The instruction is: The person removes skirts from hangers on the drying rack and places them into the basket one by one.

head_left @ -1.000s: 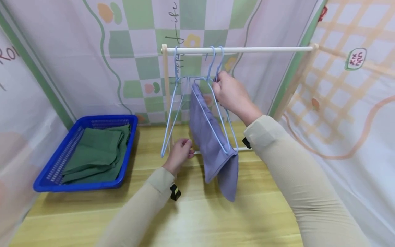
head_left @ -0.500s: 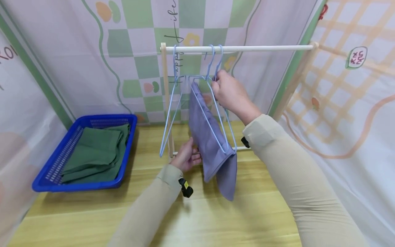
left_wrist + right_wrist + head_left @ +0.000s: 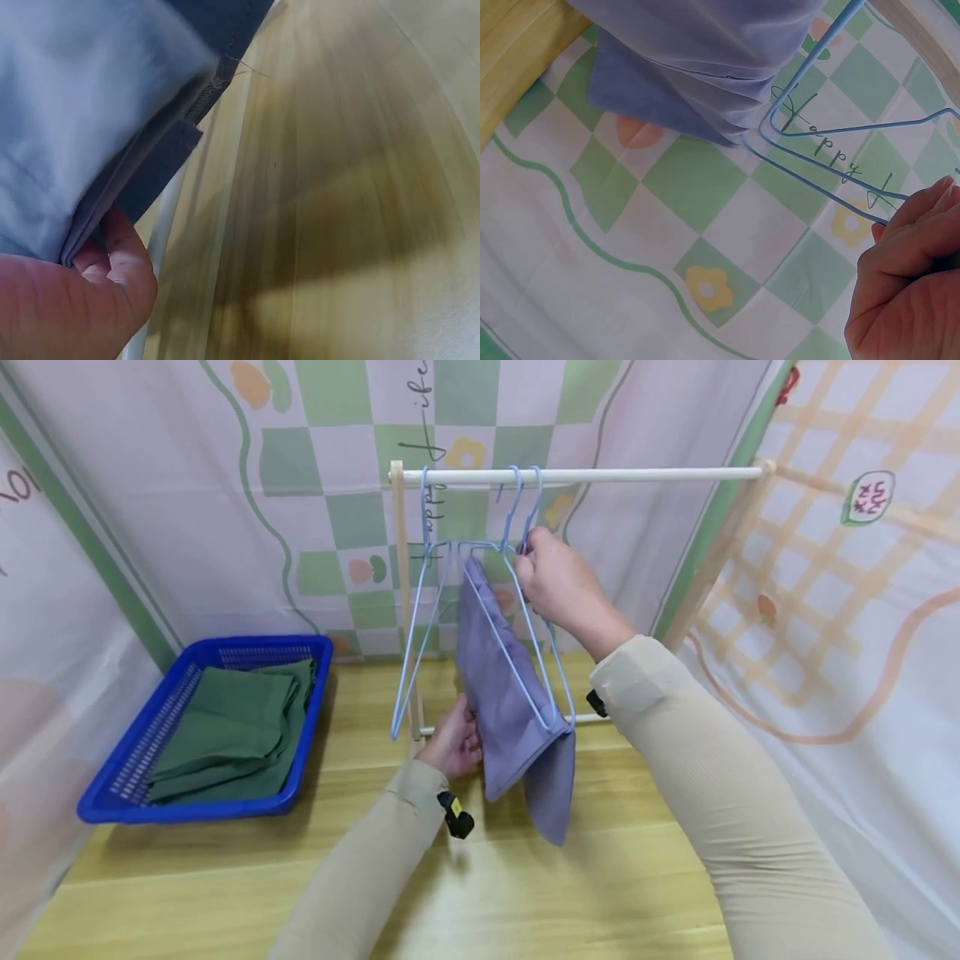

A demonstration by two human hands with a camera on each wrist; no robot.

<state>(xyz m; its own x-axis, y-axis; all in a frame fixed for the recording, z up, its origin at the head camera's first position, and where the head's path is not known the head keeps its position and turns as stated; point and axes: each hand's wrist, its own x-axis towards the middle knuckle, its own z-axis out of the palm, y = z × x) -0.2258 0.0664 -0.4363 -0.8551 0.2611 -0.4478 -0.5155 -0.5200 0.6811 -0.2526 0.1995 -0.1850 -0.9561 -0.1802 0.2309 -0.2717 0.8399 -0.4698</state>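
A folded purple-grey cloth [image 3: 502, 693] hangs over the lower bar of a light-blue wire hanger [image 3: 567, 681] on the rack. My right hand [image 3: 566, 585] grips this hanger near its neck, just below the hook; in the right wrist view the fingers [image 3: 911, 251] curl at the hanger's shoulder wires. At the cloth's left edge, my left hand [image 3: 452, 739] pinches the fabric. Close up in the left wrist view, the thumb lies in front of the cloth layers [image 3: 82, 135] and curled fingertips [image 3: 124, 247] show behind them. Other blue hangers [image 3: 415, 643] hang to the left.
The rack has a white top rod [image 3: 645, 475] and wooden posts. On the left of the wooden table [image 3: 525, 910] stands a blue plastic basket [image 3: 303, 760] holding folded green cloth [image 3: 225, 714]. Printed curtains [image 3: 341, 460] stand behind and on both sides.
My left hand has moved right and slightly up to the cloth's left edge and taken hold of it. The cloth's lower corner has shifted slightly left. My right hand stays at the hanger.
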